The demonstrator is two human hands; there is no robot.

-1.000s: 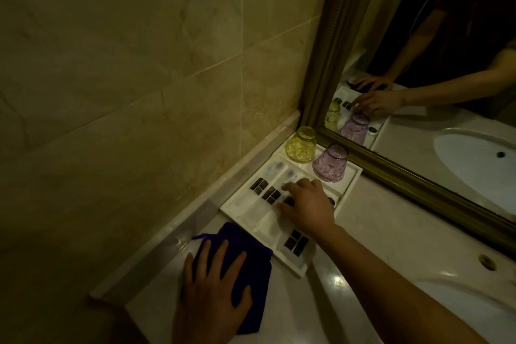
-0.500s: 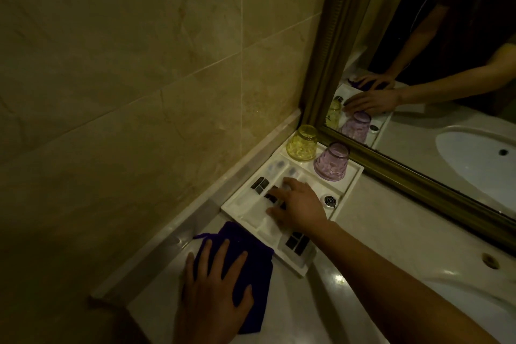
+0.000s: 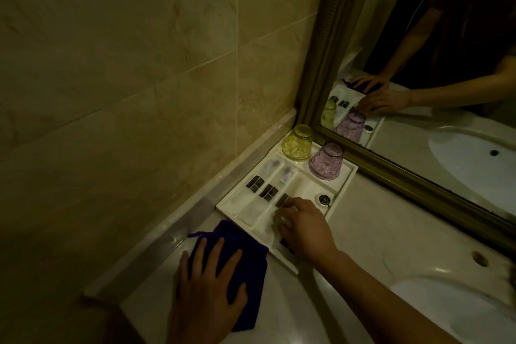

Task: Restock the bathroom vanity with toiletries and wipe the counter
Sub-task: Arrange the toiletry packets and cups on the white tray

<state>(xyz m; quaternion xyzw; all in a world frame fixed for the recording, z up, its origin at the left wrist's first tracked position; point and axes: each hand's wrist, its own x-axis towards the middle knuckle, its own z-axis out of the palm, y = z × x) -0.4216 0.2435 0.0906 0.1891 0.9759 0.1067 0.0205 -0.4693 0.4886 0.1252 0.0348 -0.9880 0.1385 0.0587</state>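
We see left grip (image 3: 206,290) released, palm and straight fingers flat on the purple cloth (image 3: 248,265) on the surface (image 3: 377,220). The right grip (image 3: 304,232) is over the white tray (image 3: 227,205), fingers curled onto a toiletry packet (image 3: 283,201); we can't tell if it's pinched. Two labelled packets (image 3: 268,192) lie left of that grip. Inverted yellow cup (image 3: 297,142) and purple cup (image 3: 326,160) stand beyond it, at the tray's far end.

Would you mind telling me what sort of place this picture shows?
Probably a hotel or guest bathroom, at the vanity. Three things suggest it: a white amenity tray holding wrapped toiletries, a framed mirror above it, and a basin sunk into the counter.
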